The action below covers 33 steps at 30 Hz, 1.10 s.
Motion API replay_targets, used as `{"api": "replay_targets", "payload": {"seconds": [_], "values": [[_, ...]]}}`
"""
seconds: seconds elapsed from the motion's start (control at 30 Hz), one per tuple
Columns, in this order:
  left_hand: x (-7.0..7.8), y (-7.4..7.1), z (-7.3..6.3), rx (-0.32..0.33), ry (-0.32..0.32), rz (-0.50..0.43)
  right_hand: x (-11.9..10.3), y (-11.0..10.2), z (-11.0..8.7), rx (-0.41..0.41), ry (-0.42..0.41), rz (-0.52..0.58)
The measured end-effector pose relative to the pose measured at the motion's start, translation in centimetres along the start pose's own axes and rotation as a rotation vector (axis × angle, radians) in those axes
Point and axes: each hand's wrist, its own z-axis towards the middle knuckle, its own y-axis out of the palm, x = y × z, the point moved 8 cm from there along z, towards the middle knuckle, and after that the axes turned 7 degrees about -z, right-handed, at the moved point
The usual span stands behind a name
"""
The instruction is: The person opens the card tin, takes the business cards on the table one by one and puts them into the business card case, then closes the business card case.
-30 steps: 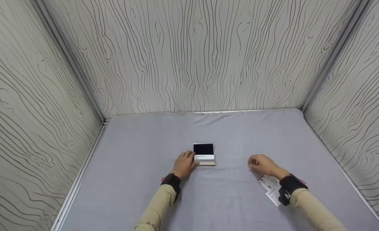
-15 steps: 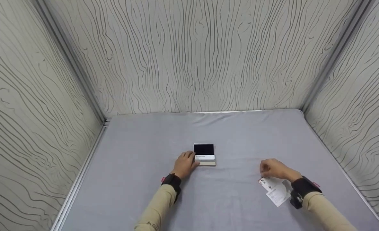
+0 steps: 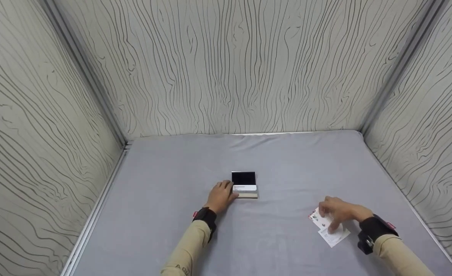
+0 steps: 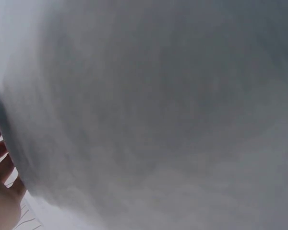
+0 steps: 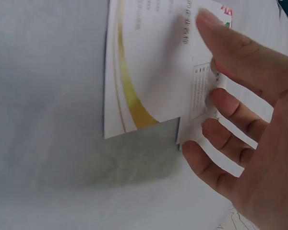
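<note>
A small flat case (image 3: pixel 243 178) with a dark upper part, a white strip and a pale front edge lies mid-table in the head view. My left hand (image 3: pixel 219 197) grips its left side, thumb near the front corner. In the left wrist view only part of the left hand (image 4: pixel 5 187) shows at the edge. Two overlapping paper cards lie to the right: a white business card (image 3: pixel 332 238) with a gold stripe on top, and a card with red and green print (image 3: pixel 316 218) beneath. Over them hovers my right hand (image 3: pixel 339 212), fingers spread and bent, thumb close to the business card.
Grey cloth (image 3: pixel 180 165) covers the table, slightly wrinkled at the back. Wood-grain patterned panels (image 3: pixel 226 69) stand behind and at both sides, with metal posts (image 3: pixel 84 76) at the corners.
My right hand has moved right and toward me, from beyond the cards to over them, and its fingers have spread. The left hand and the case stay in place.
</note>
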Motion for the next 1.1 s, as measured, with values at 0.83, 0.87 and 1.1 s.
{"api": "replay_targets", "payload": {"seconds": [0.83,0.87,1.1], "values": [[-0.2,0.4,0.1,-0.004,-0.002,-0.003,0.5,-0.2,-0.2,0.022,-0.013,0.137],[-0.2,0.3,0.1,-0.001,0.003,0.002,0.4,-0.4,-0.2,0.019,-0.02,0.153],[-0.2,0.2,0.1,-0.022,-0.014,-0.003,0.0,-1.2,0.1,-0.011,-0.086,0.194]]}}
